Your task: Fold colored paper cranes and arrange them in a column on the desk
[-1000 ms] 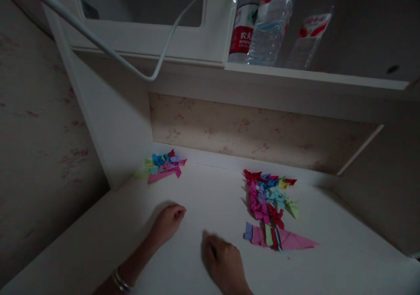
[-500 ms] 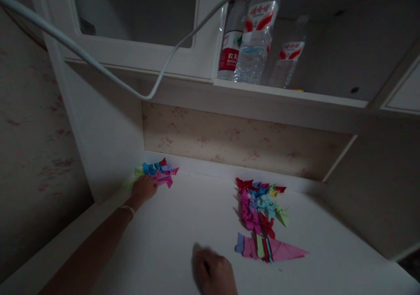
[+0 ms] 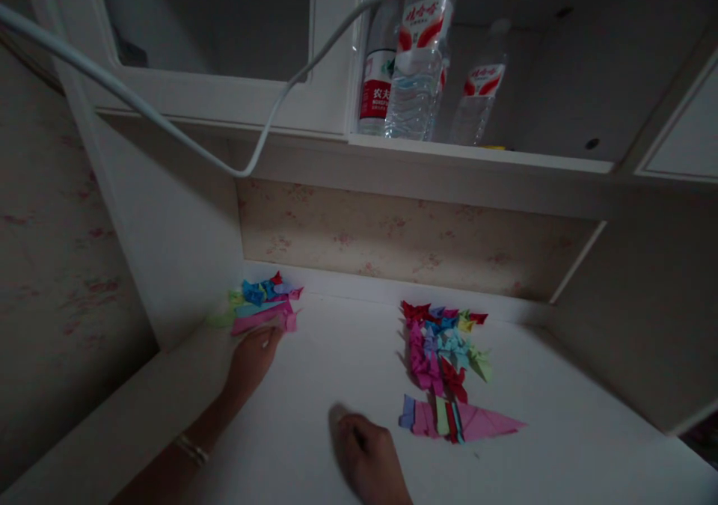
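At the left back of the table, my left hand (image 3: 255, 359) is closed at the near edge of a pink folded paper (image 3: 261, 316), its fingertips pinching it. Behind that lie a light blue folded strip (image 3: 255, 308) and several small folded paper pieces (image 3: 263, 289) in blue, red and purple, with pale green ones at the left. My right hand (image 3: 371, 449) rests on the table as a loose fist, and nothing shows in it. To its right is a row of overlapping folded papers (image 3: 485, 421), mostly pink, with purple, green, red and blue strips.
A cluster of colourful folded paper figures (image 3: 443, 348) lies behind the row. Above the white table (image 3: 330, 370) hangs a cabinet with several plastic bottles (image 3: 415, 78) on its open shelf. A white cable (image 3: 196, 146) loops across in front. White side panels (image 3: 179, 236) enclose the table.
My left hand has drawn back toward me from the left pile, and the pink folded paper has shifted forward with it, uncovering the light blue strip. My right hand stays nearly still.
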Tool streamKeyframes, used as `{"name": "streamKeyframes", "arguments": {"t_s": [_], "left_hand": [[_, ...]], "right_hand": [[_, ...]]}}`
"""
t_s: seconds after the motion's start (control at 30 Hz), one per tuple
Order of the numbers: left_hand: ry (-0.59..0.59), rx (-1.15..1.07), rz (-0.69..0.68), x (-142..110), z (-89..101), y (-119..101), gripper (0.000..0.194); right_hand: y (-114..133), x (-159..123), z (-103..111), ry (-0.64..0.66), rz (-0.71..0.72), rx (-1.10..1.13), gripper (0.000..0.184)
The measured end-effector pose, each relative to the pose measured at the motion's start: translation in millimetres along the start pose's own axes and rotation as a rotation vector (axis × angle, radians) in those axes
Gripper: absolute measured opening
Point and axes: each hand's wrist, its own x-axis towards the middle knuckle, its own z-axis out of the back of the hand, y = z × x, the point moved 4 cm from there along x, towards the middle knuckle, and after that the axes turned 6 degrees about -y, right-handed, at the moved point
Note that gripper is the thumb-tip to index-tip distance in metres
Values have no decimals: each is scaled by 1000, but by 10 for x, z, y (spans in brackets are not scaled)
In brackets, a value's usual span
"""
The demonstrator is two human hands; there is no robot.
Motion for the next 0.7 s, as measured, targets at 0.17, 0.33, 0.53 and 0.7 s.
{"name": "streamKeyframes", "arguments": {"t_s": [0.17, 0.33, 0.53, 0.7], "left_hand": [[127, -439, 216, -747, -14, -682, 50], [360, -823, 140, -1111, -150, -1215, 43], [391, -844, 118, -1140, -197, -1159, 32], [324, -844, 201, -1128, -219, -1070, 31]], "right_hand": [[-156, 28, 1, -3, -250, 527, 45], [-149, 59, 62, 122, -334, 979, 63], [-81, 28, 108, 214, -277, 904, 54], [-93, 3, 107, 218, -285, 837, 39]]}}
